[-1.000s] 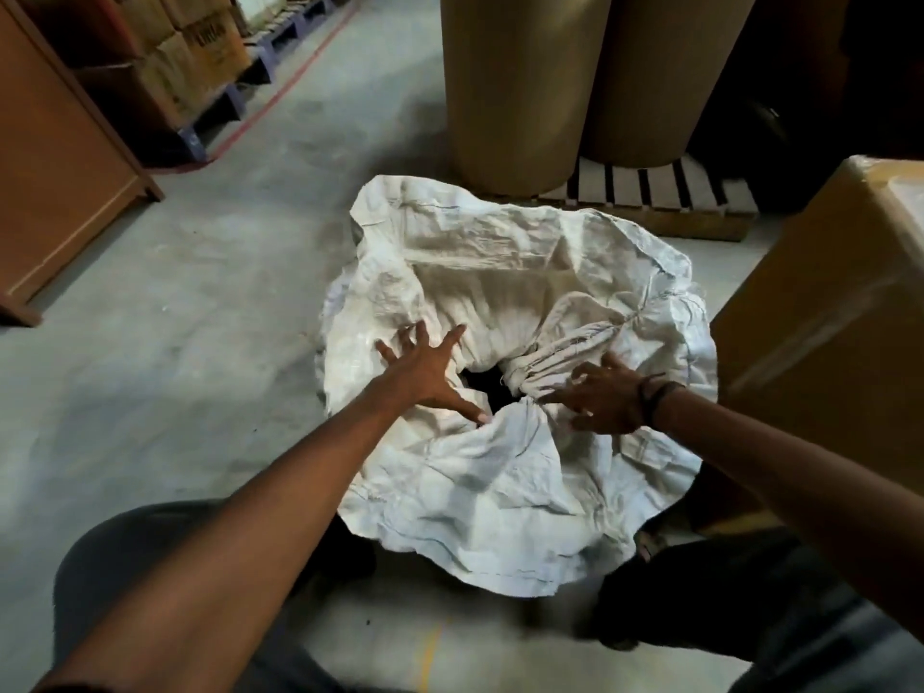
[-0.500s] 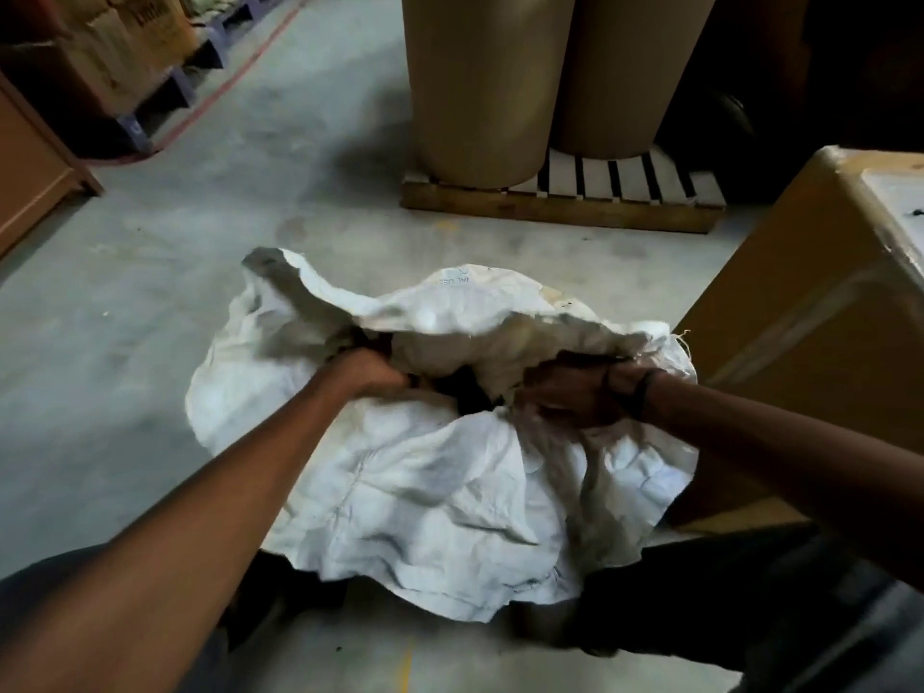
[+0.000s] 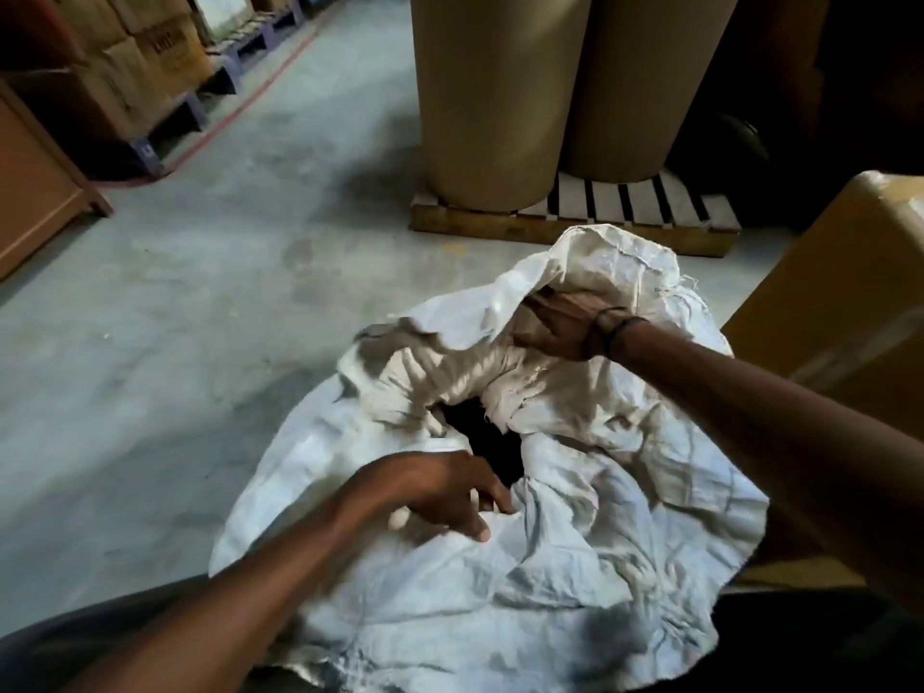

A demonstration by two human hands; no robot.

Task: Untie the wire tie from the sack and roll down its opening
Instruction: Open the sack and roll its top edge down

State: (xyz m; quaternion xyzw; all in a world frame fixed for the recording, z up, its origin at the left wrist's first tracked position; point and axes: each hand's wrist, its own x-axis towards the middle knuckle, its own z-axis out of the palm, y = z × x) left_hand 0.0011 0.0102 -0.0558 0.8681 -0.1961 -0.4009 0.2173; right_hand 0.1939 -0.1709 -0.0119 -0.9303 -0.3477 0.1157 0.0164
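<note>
**Both hands in the sack's mouth**

From the camera on my head I look down at the white woven sack (image 3: 575, 567) sitting on the grey concrete floor (image 3: 200, 317) right in front of me, between my knees. Its mouth gapes as a dark hole (image 3: 487, 442) in the middle of the crumpled cloth, and I see no wire tie anywhere on it.

My left hand (image 3: 445, 492) rests on the near edge of the opening, fingers curled down and pinching a fold of the fabric beside the hole. My right hand (image 3: 565, 327) reaches across to the far side, fingers tucked under the raised flap (image 3: 600, 257) of the sack's rim; how tightly it grips there I cannot tell, since the cloth hides the fingertips. A dark band (image 3: 617, 330) circles that wrist.

Behind the sack, two tall brown paper rolls (image 3: 500, 92) stand on a wooden pallet (image 3: 575, 225). A large tan carton (image 3: 850, 302) is close at my right, touching or just beside the sack. Stacked boxes (image 3: 150, 57) line the far left.
</note>
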